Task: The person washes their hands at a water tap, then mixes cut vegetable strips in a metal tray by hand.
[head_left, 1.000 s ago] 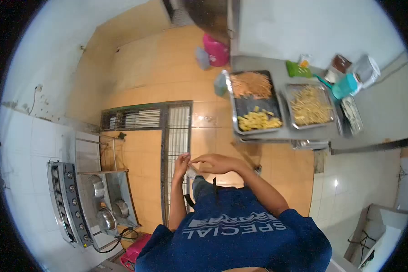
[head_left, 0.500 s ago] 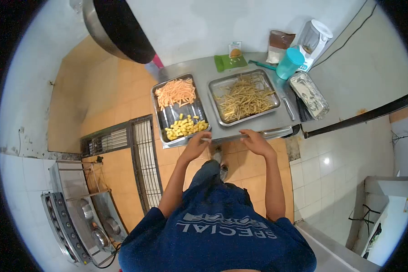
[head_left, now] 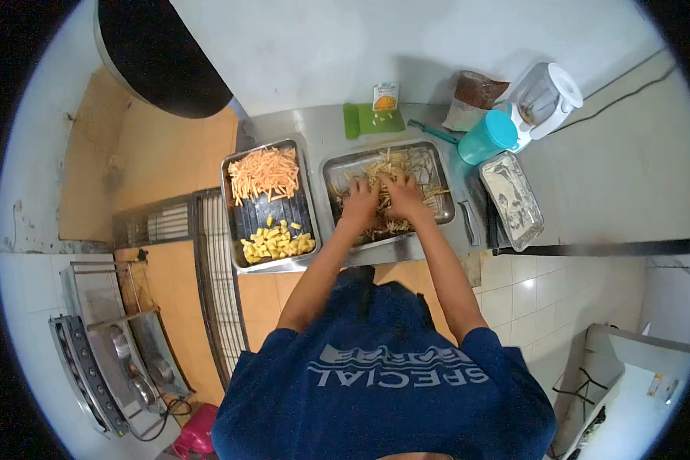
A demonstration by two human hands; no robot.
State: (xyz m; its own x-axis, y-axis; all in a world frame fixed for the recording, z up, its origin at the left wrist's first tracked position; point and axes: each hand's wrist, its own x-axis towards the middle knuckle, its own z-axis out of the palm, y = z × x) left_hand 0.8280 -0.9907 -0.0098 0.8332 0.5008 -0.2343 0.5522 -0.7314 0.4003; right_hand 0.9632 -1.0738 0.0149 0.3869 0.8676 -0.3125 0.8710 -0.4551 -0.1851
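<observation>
A metal tray [head_left: 343, 170] on the steel counter holds a pile of thin, brownish-green vegetable strips [head_left: 397, 159]; their exact kind is unclear. My left hand [head_left: 360, 203] rests on the strips in the left half of the tray, fingers spread. Beside it, my right hand [head_left: 402, 197] also lies on them with its fingers apart. Some fingertips are partly hidden among the strips. To the left stands a second metal tray [head_left: 267, 217], with orange carrot-like sticks [head_left: 264, 175] at its far end and yellow chunks [head_left: 276, 244] at its near end.
Behind the trays lie a green mat [head_left: 368, 124], a small packet [head_left: 386, 96] and a teal-handled tool [head_left: 433, 130]. On the right are a knife [head_left: 470, 222], a pan with white powder [head_left: 514, 203], a teal cup [head_left: 489, 138], a bag [head_left: 475, 100] and a blender [head_left: 548, 100].
Both hands have moved forward from the counter's front edge into the tray of strips. The strips are now more spread out. The camera view has shifted.
</observation>
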